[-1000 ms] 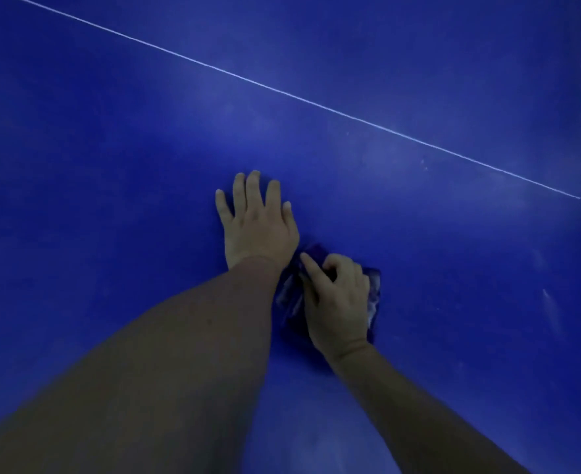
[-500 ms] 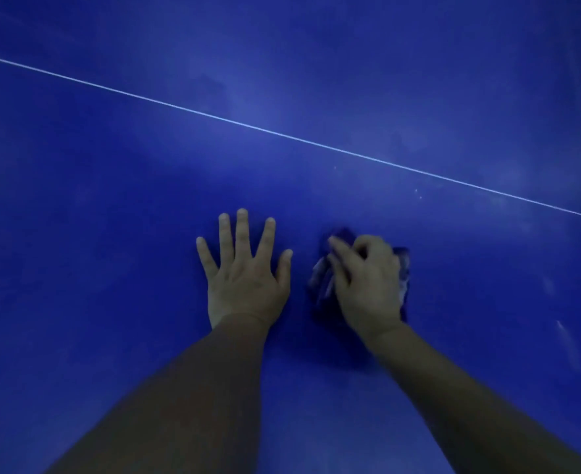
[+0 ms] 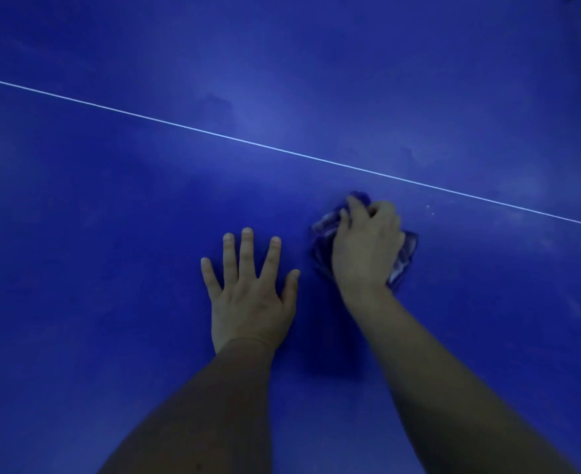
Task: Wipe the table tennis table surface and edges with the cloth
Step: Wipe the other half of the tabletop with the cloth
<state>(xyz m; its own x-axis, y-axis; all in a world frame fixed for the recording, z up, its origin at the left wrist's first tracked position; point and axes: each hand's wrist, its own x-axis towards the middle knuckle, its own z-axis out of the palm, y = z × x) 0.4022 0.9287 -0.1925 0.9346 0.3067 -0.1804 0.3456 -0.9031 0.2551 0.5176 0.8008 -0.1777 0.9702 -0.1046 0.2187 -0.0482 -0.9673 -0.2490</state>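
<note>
The cloth (image 3: 406, 258) lies bunched on the blue table tennis table (image 3: 111, 200), a dark blue crumpled wad with paler patches showing at its edges. It sits right of centre in the head view, just below the thin white line (image 3: 214, 134) that runs slantwise across the surface from upper left to lower right, near that line but not touching it.

The right hand (image 3: 367, 248) covers most of the cloth from above, its fingers curled round the fabric and gripping it against the table; folds of cloth stick out past the fingertips on the far side and past the edge of the palm on the right.

The left hand (image 3: 248, 295) rests flat on the bare surface just beside the cloth, to its left, palm down with all 5 fingers straight and spread, holding nothing. A narrow strip of blue separates its thumb from the cloth.

Both forearms reach in from the bottom edge. A few pale specks and streaks mark the table to the right of the cloth.
</note>
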